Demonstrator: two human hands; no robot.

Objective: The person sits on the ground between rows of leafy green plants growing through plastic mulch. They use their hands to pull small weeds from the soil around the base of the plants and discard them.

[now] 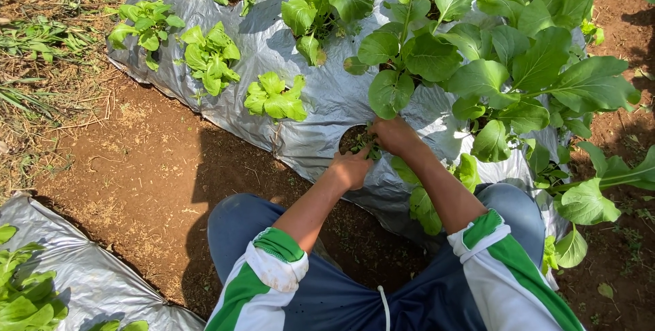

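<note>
Mid-frame, your left hand (350, 169) rests curled at the planting hole (355, 139) in the silver mulch sheet (300, 109), while your right hand (394, 134) pinches small weeds (368, 141) there (fingertips partly hidden). Weeding seems underway; pull gently beside the leafy plant (409, 58).

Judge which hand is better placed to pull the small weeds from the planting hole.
Probably right: the right hand already has its fingers on the weeds in the hole; the left hand only rests on the rim.
</note>
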